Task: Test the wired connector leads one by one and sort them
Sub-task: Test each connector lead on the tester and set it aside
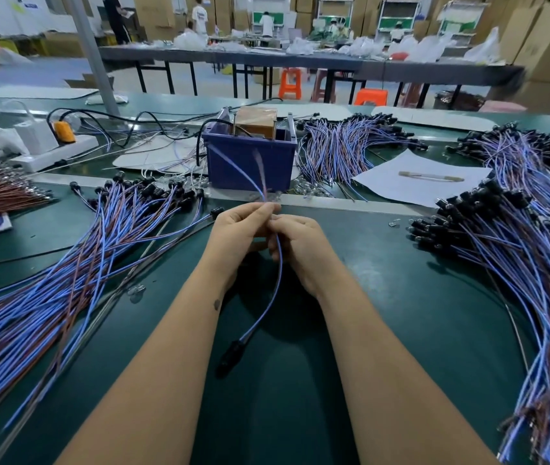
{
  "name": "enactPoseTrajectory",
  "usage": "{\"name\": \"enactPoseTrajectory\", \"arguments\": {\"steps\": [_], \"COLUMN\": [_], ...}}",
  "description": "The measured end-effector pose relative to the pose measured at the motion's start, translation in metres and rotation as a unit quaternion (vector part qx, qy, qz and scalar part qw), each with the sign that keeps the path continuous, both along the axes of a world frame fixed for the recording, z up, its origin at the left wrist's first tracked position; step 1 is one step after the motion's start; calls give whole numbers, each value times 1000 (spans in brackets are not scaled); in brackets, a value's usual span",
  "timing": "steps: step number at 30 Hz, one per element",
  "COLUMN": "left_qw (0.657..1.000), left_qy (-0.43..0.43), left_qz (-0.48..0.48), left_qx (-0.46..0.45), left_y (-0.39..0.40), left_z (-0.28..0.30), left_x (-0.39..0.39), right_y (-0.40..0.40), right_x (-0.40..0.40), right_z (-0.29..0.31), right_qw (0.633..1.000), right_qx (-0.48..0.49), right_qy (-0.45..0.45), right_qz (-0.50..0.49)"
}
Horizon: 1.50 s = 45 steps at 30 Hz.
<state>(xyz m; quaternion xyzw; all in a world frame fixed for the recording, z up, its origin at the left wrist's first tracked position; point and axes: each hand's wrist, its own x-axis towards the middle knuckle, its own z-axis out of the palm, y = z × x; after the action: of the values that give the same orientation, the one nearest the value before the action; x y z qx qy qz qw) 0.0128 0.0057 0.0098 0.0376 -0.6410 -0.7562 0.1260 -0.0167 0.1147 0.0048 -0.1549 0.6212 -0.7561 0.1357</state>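
one lead held up in front of the blue bin, ends blurred

i see both hands raised just in front of the blue bin [250,162], which i take as the landmark. my left hand [240,229] pinches the upper wire ends of a single lead [278,280] between thumb and fingertips, and my right hand [300,243] curls round the same wire just below. i judge the ends are held toward the bin because the brown box [256,121] inside it looks like the tester. the lead's black connector [231,355] hangs low, nearer me than the bin, free of the green surface [384,297].

piles lie left of the bin [82,263], right of it [518,280] and behind-right [340,146]; probably untested and sorted stock kept apart, though i cannot tell which is which.

the wire tips above my fingers are motion-blurred, so i cannot tell whether they reach any contacts. the bin wall hides the tester's lower part.
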Motion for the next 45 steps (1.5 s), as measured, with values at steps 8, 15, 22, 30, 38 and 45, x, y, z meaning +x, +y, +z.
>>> {"name": "enactPoseTrajectory", "arguments": {"steps": [8,15,22,30,38,45], "left_qw": [998,988,965,956,955,952], "left_qy": [-13,-7,2,-32,-28,-15], "left_qz": [37,134,237,242,242,255], "left_qx": [-51,-79,-116,-162,-169,-169], "left_y": [-3,-9,-22,-25,-24,-24], "left_z": [-3,-10,-15,-19,-18,-16], "left_x": [-2,-9,-14,-17,-14,-13], "right_y": [-7,-4,2,3,0,1], "right_x": [1,-3,-7,-9,-13,-11], "right_z": [-7,-8,-4,-7,-12,-11], "right_qw": [992,973,963,966,964,967], "right_qx": [49,78,21,64,113,115], "right_qy": [61,85,49,31,52,61], "right_qz": [-95,-199,-266,-250,-235,-221]}}
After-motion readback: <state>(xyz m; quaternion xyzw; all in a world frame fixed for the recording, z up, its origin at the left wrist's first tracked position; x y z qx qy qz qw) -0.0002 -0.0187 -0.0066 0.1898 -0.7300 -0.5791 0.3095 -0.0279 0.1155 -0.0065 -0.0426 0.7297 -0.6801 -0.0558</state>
